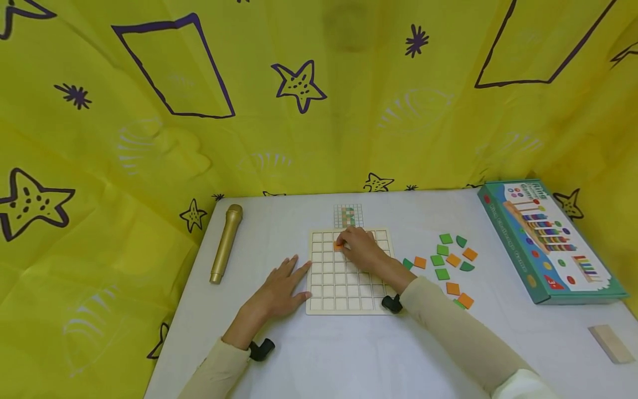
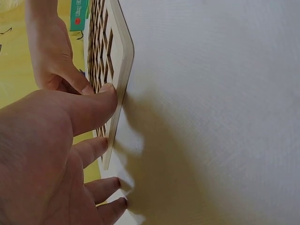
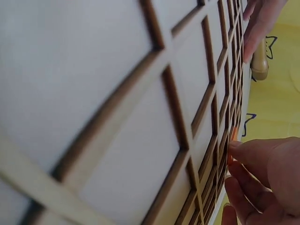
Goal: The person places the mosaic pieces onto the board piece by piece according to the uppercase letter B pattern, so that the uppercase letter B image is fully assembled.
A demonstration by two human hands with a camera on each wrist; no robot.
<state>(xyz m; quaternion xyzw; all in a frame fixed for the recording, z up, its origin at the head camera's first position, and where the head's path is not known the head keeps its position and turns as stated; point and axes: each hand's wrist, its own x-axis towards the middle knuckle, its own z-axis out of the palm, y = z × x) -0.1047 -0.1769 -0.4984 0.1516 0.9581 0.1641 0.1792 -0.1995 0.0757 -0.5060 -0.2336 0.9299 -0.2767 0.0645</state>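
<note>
A pale wooden grid board with square recesses lies flat on the table. Over its second row from the back, my right hand pinches an orange square tile by thumb and fingers. That tile shows only as a thin edge at the fingertips in the right wrist view; whether it sits fully in a recess I cannot tell. My left hand lies spread at the board's left side, thumb and index finger touching its edge in the left wrist view. A small pattern card lies behind the board.
Right of the board lie loose tiles: orange squares, green squares and dark green quarter-rounds. A game box and a wooden block are farther right. At the left lies a gold microphone. Yellow curtain surrounds the table.
</note>
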